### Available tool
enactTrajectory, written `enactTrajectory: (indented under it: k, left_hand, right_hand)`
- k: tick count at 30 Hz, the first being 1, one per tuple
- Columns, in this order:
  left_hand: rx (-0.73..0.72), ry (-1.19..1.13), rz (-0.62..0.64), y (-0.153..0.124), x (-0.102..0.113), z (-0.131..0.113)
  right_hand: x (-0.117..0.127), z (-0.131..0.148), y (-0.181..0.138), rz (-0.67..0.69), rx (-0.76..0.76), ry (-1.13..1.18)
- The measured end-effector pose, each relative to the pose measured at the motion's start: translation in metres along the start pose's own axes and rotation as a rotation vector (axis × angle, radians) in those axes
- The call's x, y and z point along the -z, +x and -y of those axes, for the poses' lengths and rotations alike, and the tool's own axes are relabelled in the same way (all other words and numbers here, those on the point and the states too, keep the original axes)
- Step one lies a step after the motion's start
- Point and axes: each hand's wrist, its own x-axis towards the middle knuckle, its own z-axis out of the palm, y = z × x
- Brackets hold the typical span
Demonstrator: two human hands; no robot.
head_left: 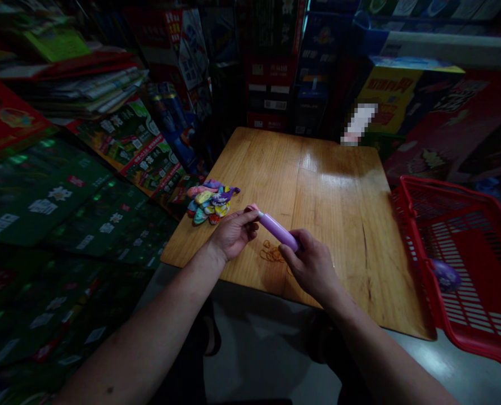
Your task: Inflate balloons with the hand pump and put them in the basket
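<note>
A purple balloon hand pump (pixel 279 232) is gripped at its near end by my right hand (pixel 313 264), fingers wrapped around it. At its pale nozzle, my left hand (pixel 237 229) pinches a small pink balloon (pixel 252 207); whether the balloon's neck is over the nozzle I cannot make out. To the left of that hand lies a heap of limp, marbled balloons (pixel 210 202) in several colours. Below the pump, several tan rubber bands (pixel 272 253) lie loose on the wooden table (pixel 338 225), partly hidden by my right hand.
At the right, a red plastic basket (pixel 439 315) holds a purple inflated balloon (pixel 446 275). Stacked green cartons (pixel 64 191) rise close along the left. More boxes (pixel 271 84) stand behind the table, and a yellow box (pixel 389 93) is at the back right.
</note>
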Motion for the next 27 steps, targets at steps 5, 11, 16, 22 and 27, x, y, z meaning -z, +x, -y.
enactTrajectory:
  k: [5, 11, 16, 22, 27]
  left_hand:
    - [0.026, 0.041, 0.027, -0.0049, -0.005, -0.0007]
    - [0.021, 0.022, 0.067, -0.008, -0.0061, -0.0034]
    - [-0.009, 0.016, 0.033, -0.0066, -0.0058, -0.0039]
    - [-0.035, 0.052, 0.04, -0.0057, -0.0043, -0.0054]
    - [0.04, 0.098, 0.094, -0.0076, 0.0009, -0.0096]
  right_hand:
    - [-0.0011, -0.0012, 0.0006, -0.012, 0.018, -0.003]
    - [-0.0004, 0.0005, 0.0002, 0.001, 0.004, 0.003]
    - [-0.0015, 0.002, 0.0011, 0.007, 0.012, 0.011]
    - [-0.0039, -0.0015, 0.0002, 0.018, 0.013, 0.01]
    - [-0.0014, -0.0002, -0.0009, 0.026, 0.018, 0.019]
